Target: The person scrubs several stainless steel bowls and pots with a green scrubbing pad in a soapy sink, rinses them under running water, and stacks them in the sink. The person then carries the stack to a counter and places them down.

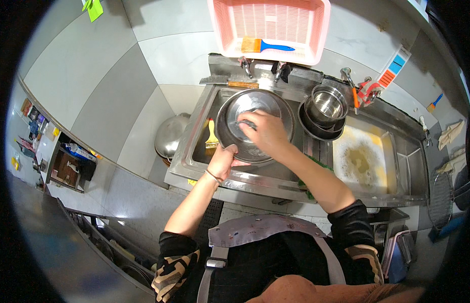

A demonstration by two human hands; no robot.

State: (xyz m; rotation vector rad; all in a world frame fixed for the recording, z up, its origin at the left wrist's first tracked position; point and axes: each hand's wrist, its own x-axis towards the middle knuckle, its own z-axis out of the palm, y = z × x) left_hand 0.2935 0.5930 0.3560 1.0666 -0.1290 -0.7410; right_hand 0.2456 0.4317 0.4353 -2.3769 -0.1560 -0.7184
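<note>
A round metal basin [235, 146] is held tilted over the left sink [254, 176]. My left hand [224, 161] grips its near rim, thumb on the wall. Inside the basin is my right hand [259, 130], its fingers closed around a small grey scrubber [248, 124], which looks like steel wool and is mostly hidden. A brush with a yellow handle [211, 132] lies in the sink left of the basin. Nested metal bowls [327, 102] stand right of it, on the divider. Part of a green scouring pad [316, 162] shows beneath my right forearm.
The right sink holds a tub [389, 163] of foamy water. Along the back ledge are a wood-handled brush [242, 84] and several taps with cloths. A pink plastic basket [322, 30] with a blue-handled paintbrush [276, 47] is above. A wok [170, 136] stands left of the sink.
</note>
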